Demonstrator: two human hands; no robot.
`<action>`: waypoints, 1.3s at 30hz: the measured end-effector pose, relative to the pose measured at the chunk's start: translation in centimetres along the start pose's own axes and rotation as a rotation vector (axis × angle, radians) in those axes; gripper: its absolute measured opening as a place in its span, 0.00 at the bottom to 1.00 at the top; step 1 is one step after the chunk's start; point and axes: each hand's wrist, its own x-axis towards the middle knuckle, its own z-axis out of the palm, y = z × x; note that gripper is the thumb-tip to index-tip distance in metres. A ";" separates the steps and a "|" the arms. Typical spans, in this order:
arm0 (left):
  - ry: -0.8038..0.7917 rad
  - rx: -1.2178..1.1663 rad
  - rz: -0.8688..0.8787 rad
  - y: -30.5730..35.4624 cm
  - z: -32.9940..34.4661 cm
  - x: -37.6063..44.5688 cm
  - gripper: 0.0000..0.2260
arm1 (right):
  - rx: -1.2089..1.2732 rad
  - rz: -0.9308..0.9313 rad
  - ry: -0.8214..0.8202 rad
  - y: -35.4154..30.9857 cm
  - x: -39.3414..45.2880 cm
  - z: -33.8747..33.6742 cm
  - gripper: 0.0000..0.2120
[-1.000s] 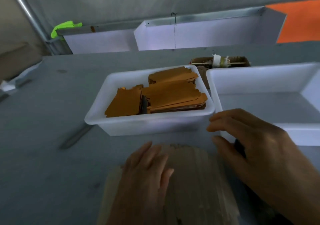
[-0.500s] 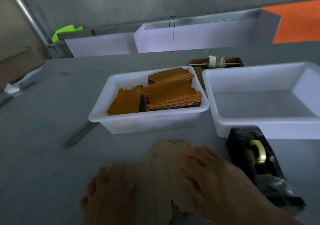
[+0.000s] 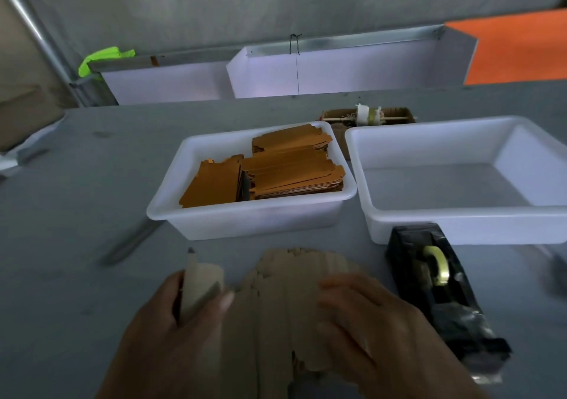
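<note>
**A:** Head view. Edges and room?

**B:** Stack [image 3: 285, 306] of tan card strips lies on the table [image 3: 76, 214] at 6 o'clock. A bin [image 3: 251, 220] of orange card [image 3: 285, 168] sits at the stack's 12, its front wall near the stack's far end. A second bin [image 3: 460, 230] is at 1–2. The tape dispenser [image 3: 435, 282] is at 3, just beside the right hand [image 3: 377, 322]. Open grey table from 8 to 10.

**A:** Hands?

**B:** Left hand [image 3: 165, 334] is curled round one strip [image 3: 199, 288], thumb across its face, at the stack's 9 o'clock side. Right hand lies on top of the stack, fingers loosely bent, gripping nothing.

**A:** Hidden?

**B:** The stack's near end is cut off at the frame bottom, and the hands cover much of it. Right fingers are blurred. The strip's lower end is inside the palm. Folded or bowed: cannot tell.

**A:** Axis?

**B:** The strip's long axis runs 6–12, free end at 12, a shade toward 11. The stack's strips run likewise.
</note>
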 end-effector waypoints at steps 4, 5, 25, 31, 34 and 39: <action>-0.230 -0.289 0.063 4.8 1.9 -2.8 0.13 | 0.722 0.410 -0.068 -1.3 -0.7 -0.9 0.16; -0.257 -0.358 0.070 5.6 2.8 -3.4 0.11 | 0.923 0.508 -0.115 -1.4 -0.9 -1.2 0.18; -0.665 -0.615 -0.089 5.5 6.8 -7.7 0.16 | 0.944 0.773 0.172 0.0 -6.5 -5.7 0.09; -0.632 -0.650 -0.142 5.3 6.8 -8.8 0.08 | 0.840 0.809 0.132 0.9 -8.0 -5.7 0.16; -0.531 -0.666 -0.162 5.2 7.2 -8.9 0.06 | 0.853 0.824 0.049 0.4 -8.5 -5.3 0.12; -0.464 -0.658 -0.111 5.2 7.3 -9.4 0.05 | 0.795 0.805 0.081 -0.1 -8.6 -4.8 0.12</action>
